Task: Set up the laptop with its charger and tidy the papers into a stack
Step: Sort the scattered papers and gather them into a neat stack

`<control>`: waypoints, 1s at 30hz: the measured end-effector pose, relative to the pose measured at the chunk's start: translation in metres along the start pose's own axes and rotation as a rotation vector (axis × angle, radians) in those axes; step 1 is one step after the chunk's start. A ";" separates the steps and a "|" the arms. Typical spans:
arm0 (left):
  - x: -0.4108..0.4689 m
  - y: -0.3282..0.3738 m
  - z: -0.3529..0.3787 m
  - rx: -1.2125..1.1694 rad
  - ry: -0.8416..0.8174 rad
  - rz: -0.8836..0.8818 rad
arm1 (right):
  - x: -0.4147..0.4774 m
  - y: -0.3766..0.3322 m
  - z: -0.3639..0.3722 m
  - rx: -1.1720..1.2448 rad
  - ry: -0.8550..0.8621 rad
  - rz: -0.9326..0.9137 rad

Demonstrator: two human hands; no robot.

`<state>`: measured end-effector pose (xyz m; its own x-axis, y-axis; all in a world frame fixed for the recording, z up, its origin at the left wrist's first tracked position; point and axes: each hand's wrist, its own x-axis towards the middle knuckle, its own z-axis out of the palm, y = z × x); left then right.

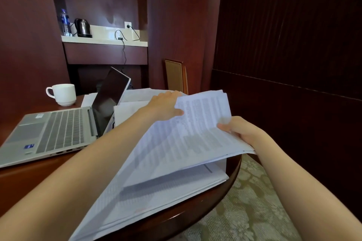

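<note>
1. Step in hand, by judgement: gathering papers; stack not yet squared.
2. Held sheaf [197,133]: printed pages, raised off the table [29,180] at the right and sloping down toward the near edge, above the lower sheets.
3. Left hand [166,106]: reaching across to the sheaf's far left corner, thumb laid on the printed face, fingers passing behind; pinching that corner.
4. Right hand [241,129]: clamped on the sheaf's right edge, fingers curled under, thumb on top.
5. Loose sheets [176,181]: lying flat under the sheaf, corners fanned and out of line; more sheets spread behind, just beside the laptop lid.
6. Laptop [58,133]: open on the table's left part, screen dark, well apart from the right hand.
7. Charger cable [123,51]: plugged at the wall socket [128,25], running down behind the laptop lid; laptop end hidden, so connection impossible to tell.
8. Mug [62,94]: white, upright, behind the laptop.
9. Next move, by judgement: lowering the sheaf onto the flat sheets, drawing in the far ones, tapping edges flush; care needed against pages slipping from the fanned lower end or nudging the lid.
</note>
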<state>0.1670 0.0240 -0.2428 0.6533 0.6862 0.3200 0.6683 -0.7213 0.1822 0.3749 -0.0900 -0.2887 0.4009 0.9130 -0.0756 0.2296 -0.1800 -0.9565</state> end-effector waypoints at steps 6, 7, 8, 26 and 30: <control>0.007 -0.015 0.001 -0.150 -0.119 -0.088 | 0.002 -0.002 0.016 -0.049 -0.182 -0.041; 0.006 -0.019 0.001 -0.130 -0.151 -0.085 | 0.001 -0.001 0.019 -0.055 -0.219 -0.031; 0.003 -0.023 0.002 -0.109 -0.188 -0.093 | 0.000 -0.001 0.022 -0.053 -0.263 -0.013; -0.017 -0.035 0.030 0.125 -0.598 -0.215 | 0.003 -0.008 0.033 -0.554 -0.338 0.256; -0.013 -0.025 0.040 0.102 -0.546 -0.154 | 0.031 0.007 0.023 -0.511 0.105 0.308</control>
<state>0.1566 0.0369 -0.2884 0.6167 0.7513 -0.2349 0.7834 -0.6150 0.0898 0.3683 -0.0549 -0.3042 0.5961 0.7547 -0.2741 0.4757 -0.6070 -0.6366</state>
